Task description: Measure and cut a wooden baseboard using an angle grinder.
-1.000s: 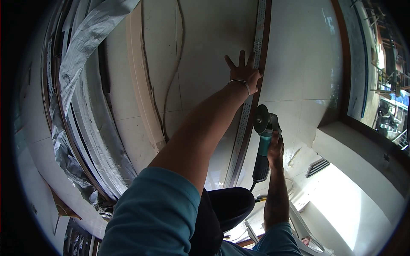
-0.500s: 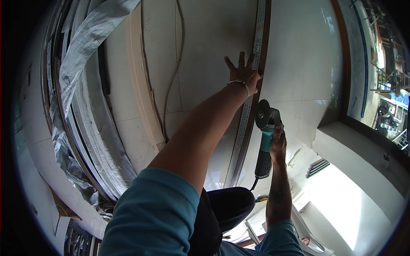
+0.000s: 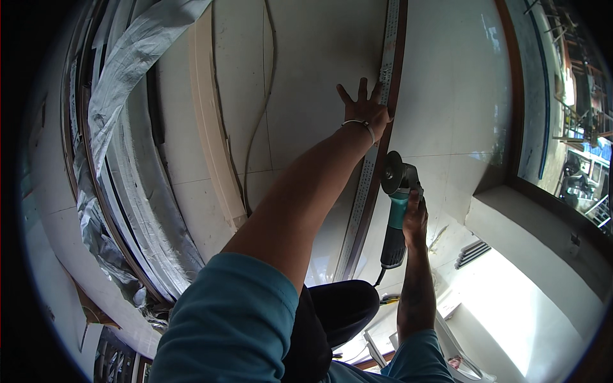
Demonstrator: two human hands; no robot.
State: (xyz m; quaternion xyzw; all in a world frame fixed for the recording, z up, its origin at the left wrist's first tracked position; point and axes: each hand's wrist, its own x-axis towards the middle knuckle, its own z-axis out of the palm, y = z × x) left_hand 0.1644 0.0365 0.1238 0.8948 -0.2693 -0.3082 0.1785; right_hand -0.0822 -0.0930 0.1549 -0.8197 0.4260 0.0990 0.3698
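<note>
My left hand (image 3: 370,113) rests with spread fingers on a long brown strip (image 3: 398,48) that lies on the tiled floor, its inner side lined with a pale printed film (image 3: 363,198). A metal bangle circles that wrist. In my right hand (image 3: 416,217) is a teal and black angle grinder (image 3: 397,207), gripped by its body. The grinder's dark disc (image 3: 391,172) stands upright close to the right side of the strip, just nearer to me than my left hand. Whether the disc touches the strip or spins, I cannot tell.
Left of my arm lie a long tan board (image 3: 211,121) and a thin cable (image 3: 254,131). Further left are several long profiles under silvery wrapping (image 3: 137,54). A low ledge (image 3: 517,220) and a brown frame (image 3: 516,127) stand at right. Several short grey bars (image 3: 472,253) lie beside the ledge.
Almost nothing differs. The whole view has shifted very slightly; both hands and the grinder keep their places along the strip.
</note>
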